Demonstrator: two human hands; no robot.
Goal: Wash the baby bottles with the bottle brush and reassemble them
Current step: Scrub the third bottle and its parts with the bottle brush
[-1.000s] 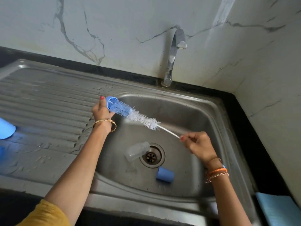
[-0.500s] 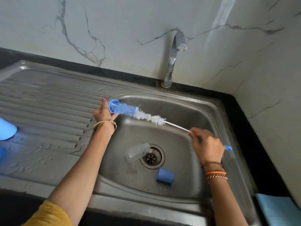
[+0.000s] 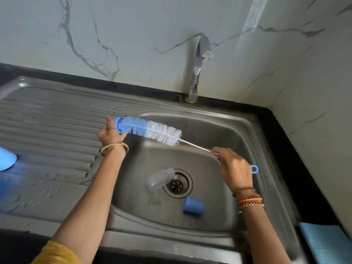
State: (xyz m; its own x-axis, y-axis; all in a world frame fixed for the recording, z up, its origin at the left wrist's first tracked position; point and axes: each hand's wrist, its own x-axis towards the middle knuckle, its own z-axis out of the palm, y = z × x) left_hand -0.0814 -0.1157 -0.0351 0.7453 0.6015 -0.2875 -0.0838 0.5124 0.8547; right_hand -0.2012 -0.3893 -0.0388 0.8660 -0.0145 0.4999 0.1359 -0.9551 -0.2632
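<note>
Blue and white bristles of the bottle brush (image 3: 152, 131) bend where their tip is pushed into the small blue bottle ring (image 3: 118, 125) that my left hand (image 3: 110, 134) grips with curled fingers, above the edge between draining board and basin. My right hand (image 3: 235, 170) is closed round the brush's wire handle, its blue loop end sticking out behind my knuckles. Down in the steel sink (image 3: 219, 130) a clear baby bottle (image 3: 160, 179) lies on its side, its neck touching the rim of the drain (image 3: 177, 184). A blue cap (image 3: 192, 205) lies on its side just in front of the drain. The tap (image 3: 200, 67) stands at the back. A blue piece (image 3: 6, 159) rests on the draining board at the far left.
</note>
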